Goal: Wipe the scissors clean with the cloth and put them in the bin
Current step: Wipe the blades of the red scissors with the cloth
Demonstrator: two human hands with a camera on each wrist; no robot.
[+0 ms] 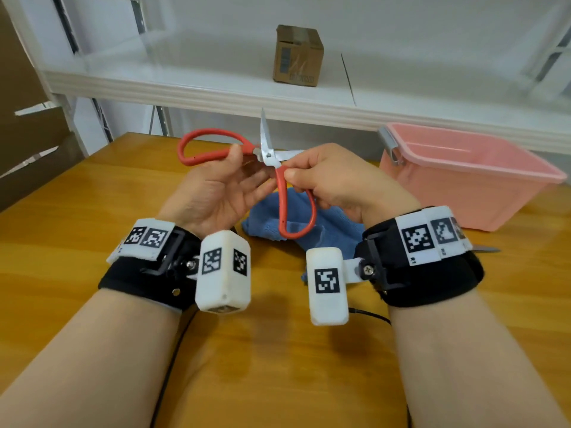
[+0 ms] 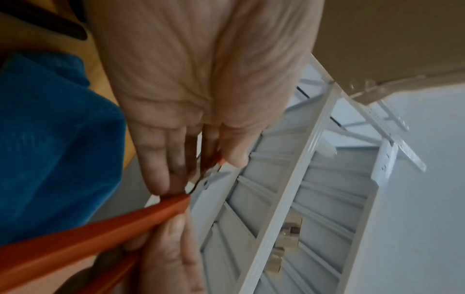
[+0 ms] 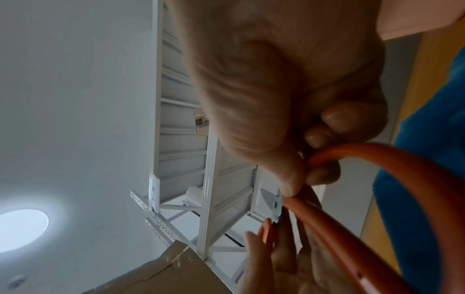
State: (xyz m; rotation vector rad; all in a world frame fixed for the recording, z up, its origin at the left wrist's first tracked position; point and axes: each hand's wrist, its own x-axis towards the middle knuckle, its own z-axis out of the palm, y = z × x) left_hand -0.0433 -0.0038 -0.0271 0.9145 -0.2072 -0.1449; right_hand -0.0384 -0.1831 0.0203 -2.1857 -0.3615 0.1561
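Observation:
The red-handled scissors (image 1: 268, 156) are held in the air, spread wide, one blade pointing up and the other to the right behind my right hand. My left hand (image 1: 247, 168) pinches the left handle loop near the pivot, thumb on top. My right hand (image 1: 293, 168) pinches the other red handle (image 3: 377, 159) just below the pivot, and its loop hangs down toward me. The crumpled blue cloth (image 1: 327, 230) lies on the table right under the scissors, untouched. The pink bin (image 1: 463, 177) stands to the right. In the left wrist view the fingers (image 2: 161, 159) lie fairly straight against the handle (image 2: 100, 234).
A white shelf (image 1: 216, 84) runs behind the wooden table (image 1: 92, 242), with a small cardboard box (image 1: 298, 55) on it. A grey metal tip (image 1: 486, 249) shows on the table behind my right wrist. Large cardboard (image 1: 27, 143) stands at the left.

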